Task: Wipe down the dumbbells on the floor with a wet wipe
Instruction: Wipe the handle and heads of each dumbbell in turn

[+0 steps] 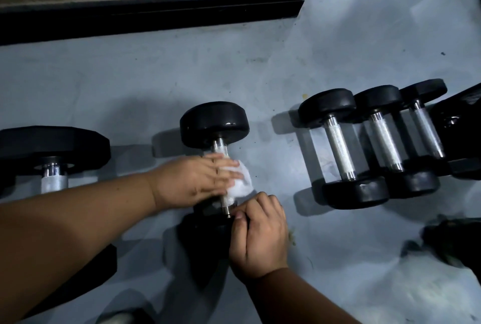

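Observation:
A black dumbbell (214, 123) with a knurled steel handle lies on the grey floor at the centre. My left hand (194, 180) presses a white wet wipe (240, 180) around the handle, fingers laid over it. My right hand (259, 235) grips the near head of the same dumbbell, covering most of it. A larger dumbbell (52, 146) lies to the left, partly behind my left forearm. Three smaller dumbbells (341, 146) lie side by side on the right.
A black baseboard (156, 11) under a wooden panel runs along the far side. A black metal object (460, 120) sits at the right edge behind the small dumbbells. A dark blurred shape (450, 240) lies at the lower right. Grey floor (338, 37) spreads between.

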